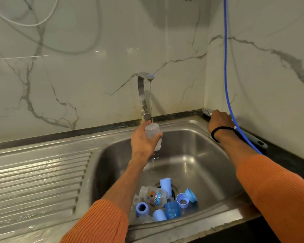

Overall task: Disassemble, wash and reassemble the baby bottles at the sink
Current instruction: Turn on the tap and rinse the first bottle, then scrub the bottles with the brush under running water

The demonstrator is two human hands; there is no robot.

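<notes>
My left hand [143, 140] grips a clear baby bottle body [153, 131] under the thin stream from the tap [142, 95], and water drips out below it. My right hand [218, 120] reaches to the back right corner and closes over a grey bottle brush [254, 139] lying on the counter, bristles toward the wall. In the bottom of the sink [191, 151] lie another clear bottle with a printed label [154, 196], a blue cap [165, 185], blue screw rings [142, 208] and several other blue and clear parts.
A ribbed steel drainboard [37, 181] lies left of the basin. A blue hose [225, 67] hangs down the right wall past my right wrist. A white cable [25, 23] loops on the marble wall at the upper left. Dark counter edges the sink on the right.
</notes>
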